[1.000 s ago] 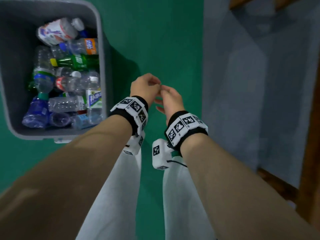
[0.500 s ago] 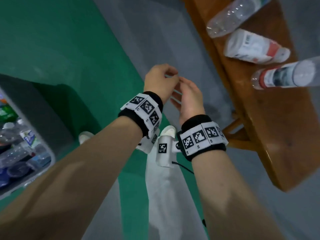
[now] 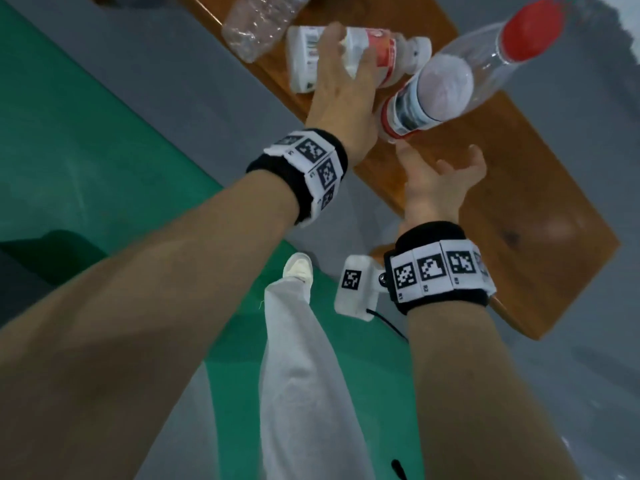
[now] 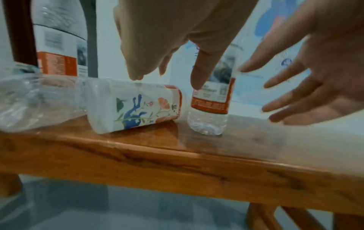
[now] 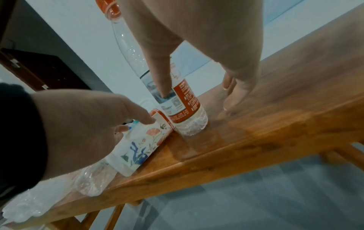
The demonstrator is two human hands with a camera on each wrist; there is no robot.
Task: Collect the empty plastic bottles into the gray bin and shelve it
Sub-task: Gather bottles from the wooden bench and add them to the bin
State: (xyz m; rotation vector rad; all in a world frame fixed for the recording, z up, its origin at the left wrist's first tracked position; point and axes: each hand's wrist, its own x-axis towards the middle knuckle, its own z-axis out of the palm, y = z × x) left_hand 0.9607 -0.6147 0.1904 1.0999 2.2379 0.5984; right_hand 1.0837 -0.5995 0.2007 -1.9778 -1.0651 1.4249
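Both hands reach over the near edge of a wooden surface (image 3: 502, 188) that carries three plastic bottles. The left hand (image 3: 341, 88) hovers over a white flowered bottle (image 4: 138, 107) lying on its side just behind that edge, fingers spread and slightly bent; whether the tips touch it cannot be told, and the grip has closed on nothing. The right hand (image 3: 436, 181) is wide open, palm turned toward a clear red-capped bottle (image 3: 460, 74) that stands upright just beside the flowered one. In the right wrist view the thumb lies across the bottle's label while the other fingers (image 5: 234, 93) stay apart from it on the far side, so this grip holds nothing either. A crumpled clear bottle (image 3: 259, 22) lies on its side left of the flowered bottle, against it or nearly so. To the right of the upright bottle the wooden top is bare out to its end. Below the edge, grey floor (image 3: 571, 393) gives way to green floor (image 3: 86, 133) on the left. The gray bin cannot be made out clearly in any view.
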